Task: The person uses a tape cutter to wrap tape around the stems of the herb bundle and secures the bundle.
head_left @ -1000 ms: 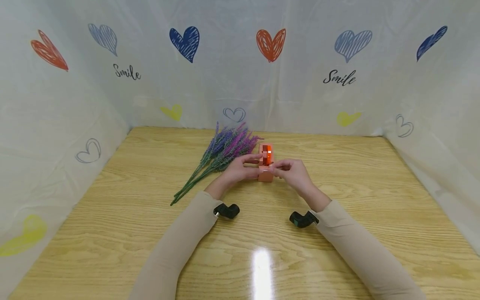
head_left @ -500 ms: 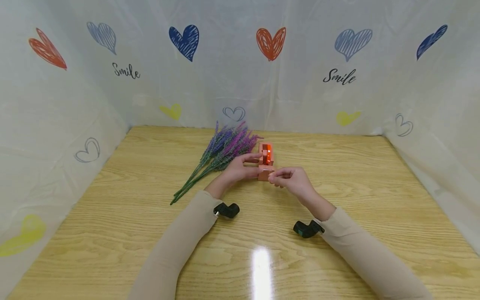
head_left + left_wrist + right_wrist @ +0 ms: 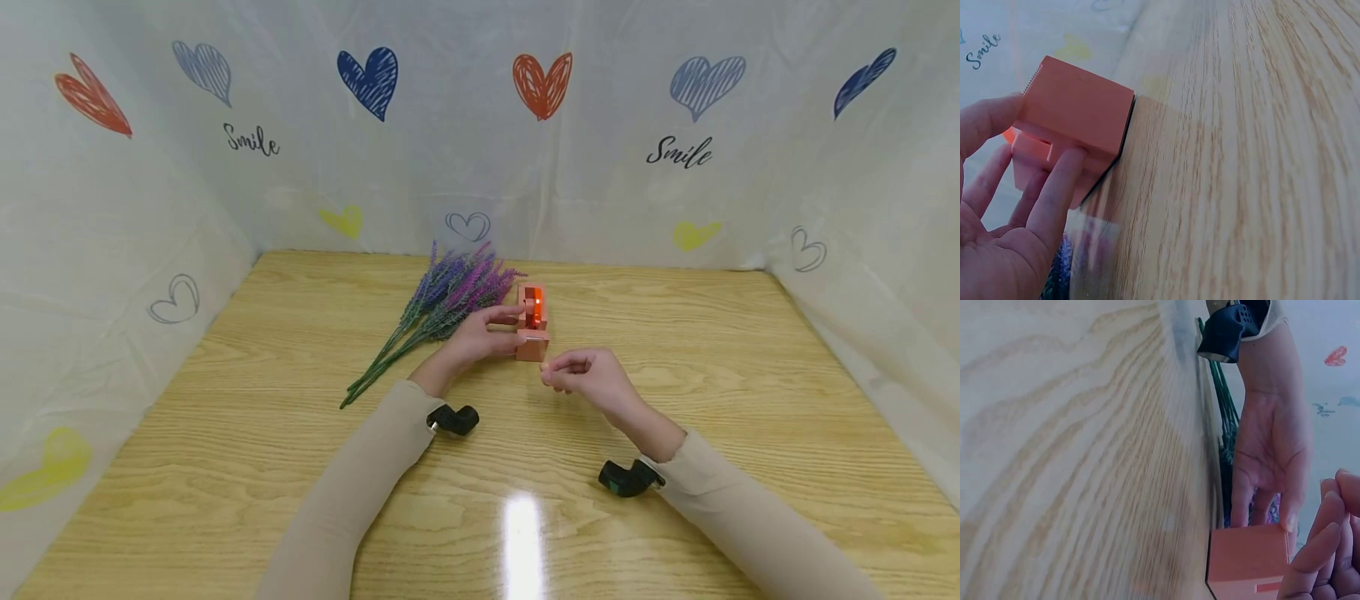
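Note:
A coral-pink tape dispenser stands on the wooden table, an orange tape roll upright in its rear slot. My left hand holds it from the left side. In the left wrist view, the thumb is by the toothed cutting edge of the dispenser and the other fingers lie along its side. My right hand is just in front and to the right of it, thumb and forefinger pinched together. The clear tape end between those fingertips barely shows. In the right wrist view, the right hand appears above the dispenser.
A bunch of purple and pink lavender stems lies left of the dispenser, close behind the left hand. A white curtain printed with hearts closes off the back and sides of the table. Black wrist cameras sit at both cuffs.
My right hand has drawn away from the dispenser's front edge, toward the body and down, its fingertips still pinched. The left hand and the dispenser have stayed in place.

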A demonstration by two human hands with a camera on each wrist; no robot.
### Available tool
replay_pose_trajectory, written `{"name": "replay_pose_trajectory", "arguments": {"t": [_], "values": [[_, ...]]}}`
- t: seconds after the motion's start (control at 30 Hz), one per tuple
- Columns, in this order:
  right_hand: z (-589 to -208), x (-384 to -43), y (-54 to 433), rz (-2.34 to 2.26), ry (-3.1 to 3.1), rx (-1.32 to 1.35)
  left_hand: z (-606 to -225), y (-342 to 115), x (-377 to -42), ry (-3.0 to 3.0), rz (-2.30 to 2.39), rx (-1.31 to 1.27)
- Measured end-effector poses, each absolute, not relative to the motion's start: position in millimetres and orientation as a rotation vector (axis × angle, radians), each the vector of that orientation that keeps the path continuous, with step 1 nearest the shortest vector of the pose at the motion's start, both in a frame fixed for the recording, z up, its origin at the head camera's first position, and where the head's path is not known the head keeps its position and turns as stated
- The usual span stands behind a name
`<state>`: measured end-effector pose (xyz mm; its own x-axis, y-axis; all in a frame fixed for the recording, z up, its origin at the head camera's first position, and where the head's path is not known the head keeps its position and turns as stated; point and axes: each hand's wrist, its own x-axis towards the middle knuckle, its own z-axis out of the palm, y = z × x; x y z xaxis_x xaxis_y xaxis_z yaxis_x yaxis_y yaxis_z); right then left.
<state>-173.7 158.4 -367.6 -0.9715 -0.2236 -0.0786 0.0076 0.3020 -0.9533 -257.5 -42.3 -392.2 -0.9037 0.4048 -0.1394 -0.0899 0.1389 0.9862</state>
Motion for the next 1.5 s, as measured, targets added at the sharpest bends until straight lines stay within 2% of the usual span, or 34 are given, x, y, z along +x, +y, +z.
{"name": "replay_pose_trajectory", "arguments": {"t": [0.87, 1.5], "values": [[-369.8, -137.3, 170.1, -1.64, 2.25, -0.447, -393.3, -42.1, -258.5, 2.037, 1.826, 0.315], [-374.0, -125.2, 172.3, -1.625, 2.188, -0.571, -391.1, -41.0, -257.0, 1.998, 1.848, 0.283]]}}
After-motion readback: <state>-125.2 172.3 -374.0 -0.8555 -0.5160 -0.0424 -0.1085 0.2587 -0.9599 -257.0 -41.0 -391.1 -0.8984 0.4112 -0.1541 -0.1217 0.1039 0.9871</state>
